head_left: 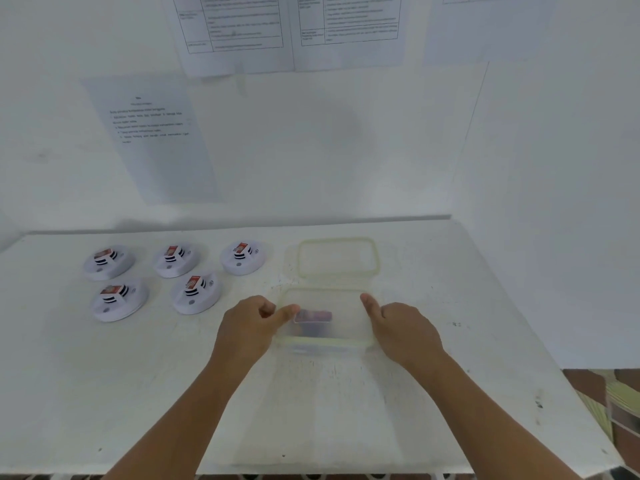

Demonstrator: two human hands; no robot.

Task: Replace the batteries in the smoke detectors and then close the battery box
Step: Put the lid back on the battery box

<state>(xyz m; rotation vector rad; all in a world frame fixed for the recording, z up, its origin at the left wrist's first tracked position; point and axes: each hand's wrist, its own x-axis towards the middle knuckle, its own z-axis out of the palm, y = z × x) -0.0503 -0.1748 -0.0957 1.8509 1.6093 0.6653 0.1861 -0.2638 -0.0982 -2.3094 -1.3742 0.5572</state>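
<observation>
Clear plastic made the box [323, 327] hard to read: its walls were nearly lost against the white table [138, 393], and only the yellowish rim showed plainly. Inside lay a small dark, reddish thing [312, 317], blurred, probably batteries; how many could not be told. The lid [337, 256] lay off the box, flat on the table just beyond it at 12 o'clock, apart from it.

Both hands flanked the box. The left hand [247, 327] sat at its 9 o'clock side, fingers curled, thumb stretched over the rim; whether it really gripped the wall was unclear through the blur. The right hand [403, 330] sat at 3 o'clock, thumb raised by the rim, its other fingers hidden behind the hand, so its hold could not be told either.

Five detectors [194, 294] lay at 10 o'clock from the box, three in a far row and two nearer, each white and round with a red-and-white battery [193, 282] seated on top. The print on them was too small to read.

Papers [152, 133] hung on the wall [329, 150] at 12 o'clock, their text illegible, the upper sheets cut off by the frame. Patterned floor tile [613, 403] showed at 4 o'clock.
</observation>
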